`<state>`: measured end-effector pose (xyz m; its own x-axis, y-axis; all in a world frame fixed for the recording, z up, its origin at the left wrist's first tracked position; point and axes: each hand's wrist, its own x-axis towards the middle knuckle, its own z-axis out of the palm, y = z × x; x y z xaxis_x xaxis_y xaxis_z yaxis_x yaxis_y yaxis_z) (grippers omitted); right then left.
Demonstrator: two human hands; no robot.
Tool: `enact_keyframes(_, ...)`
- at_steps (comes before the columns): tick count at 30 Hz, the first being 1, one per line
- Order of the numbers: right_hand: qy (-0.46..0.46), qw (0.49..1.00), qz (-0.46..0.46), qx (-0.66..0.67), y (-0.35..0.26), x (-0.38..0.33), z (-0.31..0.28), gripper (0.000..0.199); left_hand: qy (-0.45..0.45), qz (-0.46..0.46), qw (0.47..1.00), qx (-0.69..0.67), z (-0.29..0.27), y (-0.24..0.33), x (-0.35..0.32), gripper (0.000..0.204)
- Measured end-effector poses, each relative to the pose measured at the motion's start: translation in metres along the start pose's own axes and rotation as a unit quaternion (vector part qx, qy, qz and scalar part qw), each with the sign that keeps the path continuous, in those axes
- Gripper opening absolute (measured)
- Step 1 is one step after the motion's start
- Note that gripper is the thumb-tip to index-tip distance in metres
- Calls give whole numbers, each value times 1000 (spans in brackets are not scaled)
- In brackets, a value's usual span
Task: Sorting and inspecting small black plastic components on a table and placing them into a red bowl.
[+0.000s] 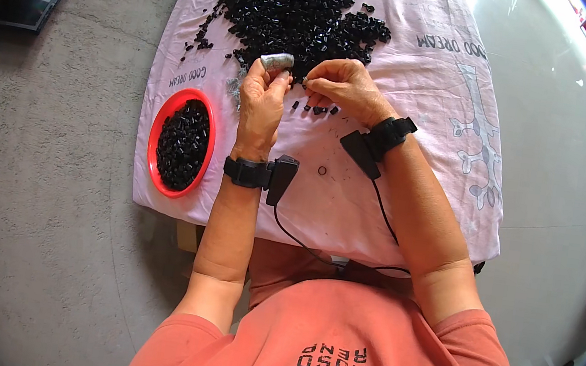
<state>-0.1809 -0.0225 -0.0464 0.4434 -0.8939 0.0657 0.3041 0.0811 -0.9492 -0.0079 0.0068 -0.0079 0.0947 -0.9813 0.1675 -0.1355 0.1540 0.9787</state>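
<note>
From my head camera I look down on a table covered by a pale pink cloth (411,73). My left hand (261,101) is closed around something small; a grey wrapped fingertip (277,61) sticks up from it. My right hand (345,86) pinches a tiny black piece (306,80) between thumb and forefinger, just beside my left fingers. The piece is small, dark and stubby; I cannot make out finer detail. A short row of the same black pieces (317,109) lies on the cloth right under my hands. Beyond my hands spreads a big heap of black pieces (294,5). To my left, on the cloth's edge, sits a red bowl (167,112) filled with more. Both wrists carry black straps (246,172) with cabled units.
</note>
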Motion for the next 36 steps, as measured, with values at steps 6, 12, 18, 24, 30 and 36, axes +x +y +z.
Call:
enact_keyframes(6, -19, 999, 1, 44, -5, -4, 5, 14, -9, 0, 1000, -24, 12, 1, -1, 22)
enact_keyframes(12, -14, 997, -2, 82, -6, -6, 9, 14, -21, 23, 999, 44, 11, 4, -6, 19)
enact_keyframes(18, -16, 997, -6, 75, -8, -6, 7, 15, -83, 63, 985, 135, -4, 9, -1, 18)
enact_keyframes(24, -38, 998, 5, 55, -4, -5, 8, 16, -148, 7, 976, 161, -19, 20, 0, 14)
enact_keyframes(30, -48, 999, 16, 19, -2, -3, 7, 16, -33, -7, 999, 23, -10, 19, -7, 9)
enact_keyframes(36, -39, 999, 10, 7, -5, -5, 10, 16, -4, 24, 999, 31, 0, 14, -9, 6)
